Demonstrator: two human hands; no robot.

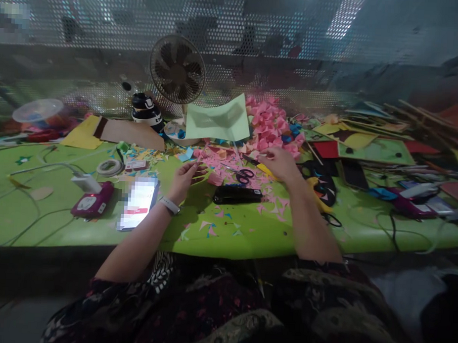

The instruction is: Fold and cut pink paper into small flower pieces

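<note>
My left hand (pixel 185 180) hovers over the green table left of the scissors, thumb and forefinger pinched together and the other fingers loosely spread. Whatever is in that pinch is too small to make out. Beside the pink paper pile, my right hand (pixel 281 164) has its fingertips drawn together; what they hold is unclear. Dark-handled scissors (pixel 244 176) lie between the hands on pink paper scraps (pixel 271 192). Just in front of them is a black stapler (pixel 237 194). A heap of folded pink paper pieces (pixel 267 123) rises behind my right hand.
A lit phone (pixel 138 204) and a purple socket block (pixel 93 200) with cables lie at left. Behind stand a fan (pixel 178 69) and a pale green sheet (pixel 218 123). Tape (pixel 110 167) lies left. Card pieces (pixel 377 149) and another purple block (pixel 413 205) are at right.
</note>
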